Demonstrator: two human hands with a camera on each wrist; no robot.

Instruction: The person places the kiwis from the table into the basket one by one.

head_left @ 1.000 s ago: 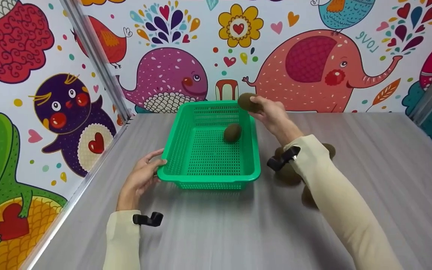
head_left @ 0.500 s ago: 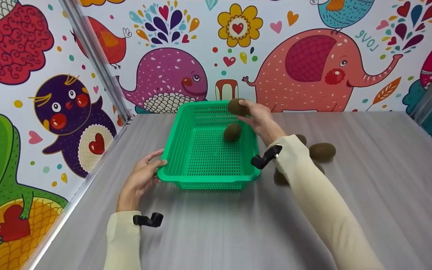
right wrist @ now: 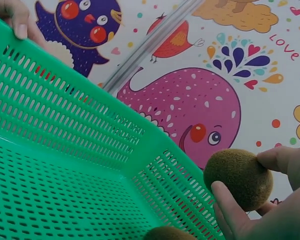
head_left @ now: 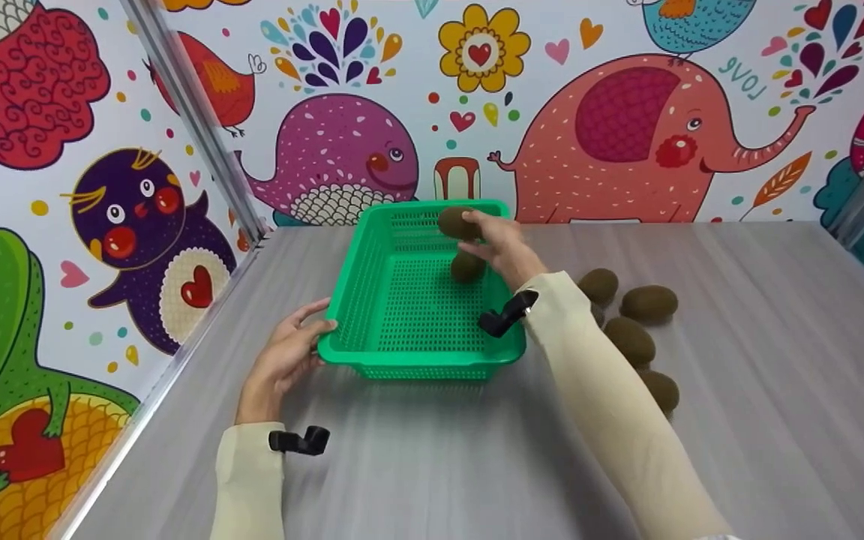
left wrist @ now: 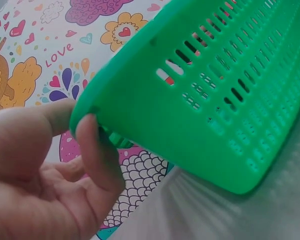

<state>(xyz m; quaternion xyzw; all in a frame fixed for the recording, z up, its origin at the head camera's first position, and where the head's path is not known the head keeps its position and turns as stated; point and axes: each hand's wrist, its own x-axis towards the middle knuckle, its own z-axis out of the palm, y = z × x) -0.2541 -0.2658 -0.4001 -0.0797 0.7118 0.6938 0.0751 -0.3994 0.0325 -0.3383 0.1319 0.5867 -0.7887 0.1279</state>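
A green plastic basket [head_left: 421, 358] with slotted walls stands on the table. My left hand [head_left: 289, 352] grips its left rim, the thumb [left wrist: 92, 145] pressing on the edge in the left wrist view. Over the basket's far right part, my right hand [head_left: 503, 244] pinches a brown fuzzy kiwi [head_left: 459, 223] between thumb and fingers; the right wrist view shows this kiwi [right wrist: 238, 179] close up. Below it, partly hidden by that hand, another kiwi [head_left: 466, 267] lies on the basket floor.
Right of the basket, several loose kiwis [head_left: 629, 341] lie on the grey table [head_left: 417, 465], some partly covered by my right forearm. Cartoon-printed panels [head_left: 469, 127] stand behind and at the left, joined by a metal corner post [head_left: 199, 112].
My right hand has carried the kiwi leftward from beyond the basket's right rim to over its inside, slightly lower now. More loose kiwis show beside the forearm. My left hand keeps its grip.
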